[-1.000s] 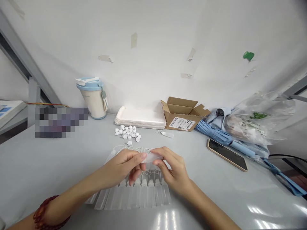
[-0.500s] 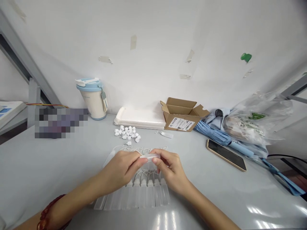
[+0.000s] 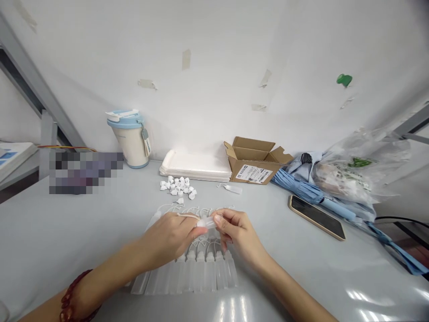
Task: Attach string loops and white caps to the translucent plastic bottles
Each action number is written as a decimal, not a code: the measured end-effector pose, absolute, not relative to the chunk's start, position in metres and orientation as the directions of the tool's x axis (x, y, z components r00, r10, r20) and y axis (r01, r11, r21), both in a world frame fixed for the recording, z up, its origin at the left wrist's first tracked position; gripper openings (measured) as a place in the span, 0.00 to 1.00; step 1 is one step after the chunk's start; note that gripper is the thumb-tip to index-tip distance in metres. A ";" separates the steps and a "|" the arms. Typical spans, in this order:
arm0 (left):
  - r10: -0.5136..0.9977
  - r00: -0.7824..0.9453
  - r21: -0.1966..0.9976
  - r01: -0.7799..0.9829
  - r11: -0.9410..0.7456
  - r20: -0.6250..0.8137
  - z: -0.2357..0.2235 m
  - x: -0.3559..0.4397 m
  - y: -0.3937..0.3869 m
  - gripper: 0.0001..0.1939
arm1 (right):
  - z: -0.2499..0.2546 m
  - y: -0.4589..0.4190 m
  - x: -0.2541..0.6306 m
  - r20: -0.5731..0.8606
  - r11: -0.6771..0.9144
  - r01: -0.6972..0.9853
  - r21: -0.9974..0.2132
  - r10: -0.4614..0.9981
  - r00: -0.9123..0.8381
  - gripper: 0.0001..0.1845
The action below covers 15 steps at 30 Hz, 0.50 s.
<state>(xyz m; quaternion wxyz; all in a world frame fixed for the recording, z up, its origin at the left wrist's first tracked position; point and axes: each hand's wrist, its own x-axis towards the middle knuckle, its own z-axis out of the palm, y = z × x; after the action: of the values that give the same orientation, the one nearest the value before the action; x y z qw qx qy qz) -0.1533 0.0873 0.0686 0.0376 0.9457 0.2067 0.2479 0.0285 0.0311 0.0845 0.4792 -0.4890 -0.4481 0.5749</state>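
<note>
Between my two hands is a small translucent plastic bottle [image 3: 208, 222], lying nearly level. My left hand [image 3: 176, 232] pinches its neck end, where a thin pale strap sticks out over the fingers. The thumb and fingers of my right hand [image 3: 236, 228] close on the other end. Below and behind them, rows of similar bottles [image 3: 187, 277] lie side by side on the grey table, their caps tied on by thin straps. My hands partly cover the far row. Beyond it sits a pile of small white caps [image 3: 180, 184].
One more bottle [image 3: 233, 189] lies before an open cardboard box [image 3: 251, 172]. A stack of white envelopes [image 3: 197, 166] and a tumbler [image 3: 130, 141] stand along the wall. To the right are a phone [image 3: 317, 217], a folded blue umbrella [image 3: 301, 188] and a plastic bag [image 3: 348, 174].
The held bottle has turned slightly, its right end now a little higher. My right fingers have shifted along it, and the strap now shows over my left fingers.
</note>
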 end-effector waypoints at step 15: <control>0.713 0.638 0.296 0.649 -0.701 0.291 0.075 -0.181 0.140 0.13 | 0.067 0.073 0.094 0.094 0.025 0.212 -0.977 0.942 0.323 0.21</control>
<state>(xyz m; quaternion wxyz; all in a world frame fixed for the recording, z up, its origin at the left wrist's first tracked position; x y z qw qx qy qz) -0.1806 0.1403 0.0747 0.0821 0.9012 0.3779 0.1959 0.0940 0.0727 0.0670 0.5377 -0.6101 -0.4728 0.3392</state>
